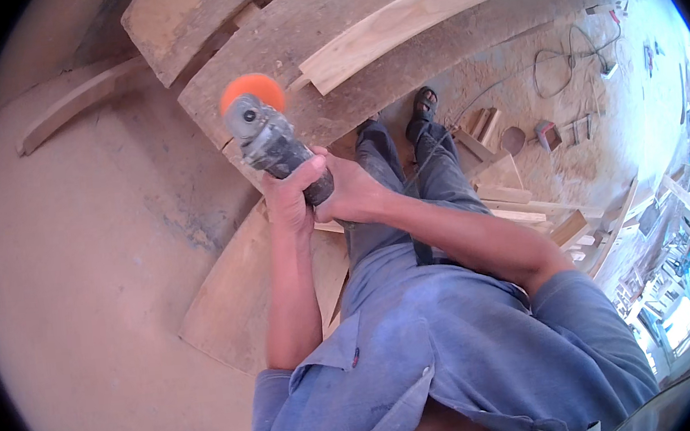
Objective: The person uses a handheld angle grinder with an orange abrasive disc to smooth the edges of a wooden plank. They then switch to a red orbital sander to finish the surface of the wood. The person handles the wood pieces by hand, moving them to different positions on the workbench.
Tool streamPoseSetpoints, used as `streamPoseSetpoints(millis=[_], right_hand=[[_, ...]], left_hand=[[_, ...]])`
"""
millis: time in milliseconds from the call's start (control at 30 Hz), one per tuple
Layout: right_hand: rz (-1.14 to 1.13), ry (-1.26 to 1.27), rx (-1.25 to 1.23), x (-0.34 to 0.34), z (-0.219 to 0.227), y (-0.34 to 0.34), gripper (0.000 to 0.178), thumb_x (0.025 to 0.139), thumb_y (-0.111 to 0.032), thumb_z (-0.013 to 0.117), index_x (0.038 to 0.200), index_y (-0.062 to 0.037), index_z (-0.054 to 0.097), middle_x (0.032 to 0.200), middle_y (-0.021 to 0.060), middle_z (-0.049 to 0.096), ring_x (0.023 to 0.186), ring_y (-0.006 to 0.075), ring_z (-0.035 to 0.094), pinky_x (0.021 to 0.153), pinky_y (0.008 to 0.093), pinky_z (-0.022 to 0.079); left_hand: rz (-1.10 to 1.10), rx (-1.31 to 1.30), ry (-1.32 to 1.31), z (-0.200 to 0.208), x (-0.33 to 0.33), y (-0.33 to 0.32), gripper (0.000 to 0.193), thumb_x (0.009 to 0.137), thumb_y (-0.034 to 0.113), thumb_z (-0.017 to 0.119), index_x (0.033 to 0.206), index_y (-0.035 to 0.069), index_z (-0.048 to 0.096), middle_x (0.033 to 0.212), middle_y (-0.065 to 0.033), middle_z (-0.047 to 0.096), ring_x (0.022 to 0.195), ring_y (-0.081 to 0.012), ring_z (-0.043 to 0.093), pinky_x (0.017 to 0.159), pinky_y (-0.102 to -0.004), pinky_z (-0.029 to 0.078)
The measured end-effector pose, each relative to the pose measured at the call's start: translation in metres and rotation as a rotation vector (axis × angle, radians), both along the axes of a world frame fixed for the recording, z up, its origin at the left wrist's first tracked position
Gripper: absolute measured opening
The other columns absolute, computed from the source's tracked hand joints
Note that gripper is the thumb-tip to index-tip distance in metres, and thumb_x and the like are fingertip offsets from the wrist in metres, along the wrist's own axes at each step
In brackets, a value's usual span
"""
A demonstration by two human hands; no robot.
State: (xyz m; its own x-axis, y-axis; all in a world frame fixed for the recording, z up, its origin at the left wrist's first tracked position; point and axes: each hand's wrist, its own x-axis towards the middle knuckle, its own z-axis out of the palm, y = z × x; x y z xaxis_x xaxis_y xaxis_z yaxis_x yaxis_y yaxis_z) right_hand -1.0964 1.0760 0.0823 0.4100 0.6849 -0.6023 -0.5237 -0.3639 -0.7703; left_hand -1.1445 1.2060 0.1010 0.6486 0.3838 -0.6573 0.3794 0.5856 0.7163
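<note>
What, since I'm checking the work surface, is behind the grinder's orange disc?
The worn wooden board shows around the orange disc. The patch directly behind the disc and the grinder's head is covered, so I can't see what is there.

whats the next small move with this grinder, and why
I'd probably shift the grinder slightly right, toward the curved wooden piece: the left hand and right hand both grip the grinder, and the orange disc appears left of that piece's nearer end, seemingly not touching it.
</note>
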Motion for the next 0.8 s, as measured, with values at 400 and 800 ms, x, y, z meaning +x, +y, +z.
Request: streamPoseSetpoints(millis=[400, 800], right_hand=[[-0.056, 0.151, -0.009, 0.048, 0.098, -0.004, 0.09, 0.068, -0.035, 0.083, 0.137, 0.0093, 0.048, 0.12, 0.0187, 0.057, 0.117, 0.0279, 0.059, 0.1, 0.036, 0.048], [-0.15, 0.246, -0.144, 0.039, 0.106, 0.003, 0.097, 0.067, -0.03, 0.084, 0.143, 0.0126, 0.042, 0.126, 0.021, 0.05, 0.119, 0.0291, 0.056, 0.101, 0.0357, 0.049]], left_hand=[[0.081, -0.371, -0.035, 0.057, 0.034, -0.003, 0.032, 0.096, 0.026, 0.07, 0.106, -0.003, 0.063, 0.095, -0.0193, 0.073, 0.09, -0.0344, 0.074, 0.083, -0.0456, 0.063], [0.078, -0.447, 0.037, 0.06, 0.041, 0.001, 0.033, 0.095, 0.024, 0.07, 0.114, 0.0, 0.057, 0.09, -0.0196, 0.073, 0.088, -0.0393, 0.074, 0.08, -0.0492, 0.063]])
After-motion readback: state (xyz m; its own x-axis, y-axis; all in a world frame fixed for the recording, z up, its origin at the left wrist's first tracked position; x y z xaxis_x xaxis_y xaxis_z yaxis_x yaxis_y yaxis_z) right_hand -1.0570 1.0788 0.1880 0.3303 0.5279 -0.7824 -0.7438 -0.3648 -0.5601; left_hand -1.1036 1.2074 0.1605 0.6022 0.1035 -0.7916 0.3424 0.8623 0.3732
